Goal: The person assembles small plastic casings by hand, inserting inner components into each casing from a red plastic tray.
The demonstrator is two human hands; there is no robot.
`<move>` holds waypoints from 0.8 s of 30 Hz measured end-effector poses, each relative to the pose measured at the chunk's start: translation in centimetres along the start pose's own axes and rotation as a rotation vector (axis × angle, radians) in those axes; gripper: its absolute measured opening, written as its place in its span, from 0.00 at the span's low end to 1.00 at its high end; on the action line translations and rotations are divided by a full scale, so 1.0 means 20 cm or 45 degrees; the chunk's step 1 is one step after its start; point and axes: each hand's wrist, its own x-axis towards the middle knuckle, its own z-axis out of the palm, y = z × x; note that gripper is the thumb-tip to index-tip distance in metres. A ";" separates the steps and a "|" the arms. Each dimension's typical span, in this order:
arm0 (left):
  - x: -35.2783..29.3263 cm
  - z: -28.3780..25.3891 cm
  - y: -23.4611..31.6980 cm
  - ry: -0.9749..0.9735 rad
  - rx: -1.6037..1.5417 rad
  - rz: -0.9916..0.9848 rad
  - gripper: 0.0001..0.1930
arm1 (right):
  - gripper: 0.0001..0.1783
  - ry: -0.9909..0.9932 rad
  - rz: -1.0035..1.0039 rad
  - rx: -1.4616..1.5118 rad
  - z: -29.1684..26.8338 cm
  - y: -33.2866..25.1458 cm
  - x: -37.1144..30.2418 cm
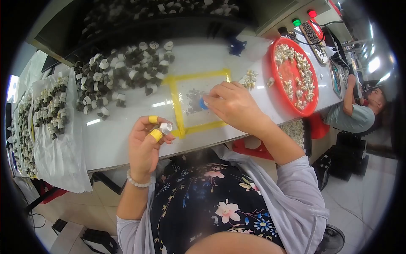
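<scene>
My left hand point(143, 144), with yellow tape wrapped round two fingertips, pinches a small white cylindrical plastic part point(166, 128) just off the table's front edge side. To its right, my right hand point(237, 106) has its fingers closed on a small blue tool point(204, 103), whose exact kind I cannot make out. The tool's end is close to a scatter of tiny dark pieces point(192, 94) on the white table. Yellow tape point(178, 113) frames that patch of tabletop. A little heap of cream-white parts point(248, 79) lies beyond my right hand.
A large pile of white-and-dark parts point(122, 70) covers the table's back left. Bags of similar parts point(50, 108) are at far left. A red round tray point(274, 70) holds cream-white parts at right. A machine with red and green buttons point(296, 22) stands behind; another person point(357, 112) works at far right.
</scene>
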 end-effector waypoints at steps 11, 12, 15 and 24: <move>0.01 0.12 -0.12 0.004 -0.202 -0.166 0.16 | 0.09 0.065 0.066 0.210 -0.01 0.00 0.00; 0.01 0.12 -0.13 0.007 -0.205 -0.163 0.16 | 0.10 0.107 0.181 0.369 -0.01 -0.02 -0.02; 0.03 0.13 -0.17 -0.002 -0.228 -0.126 0.15 | 0.11 0.159 0.362 0.669 -0.01 -0.05 -0.04; 0.05 0.14 -0.19 0.003 -0.155 -0.124 0.14 | 0.13 0.065 0.542 1.111 -0.05 -0.13 -0.06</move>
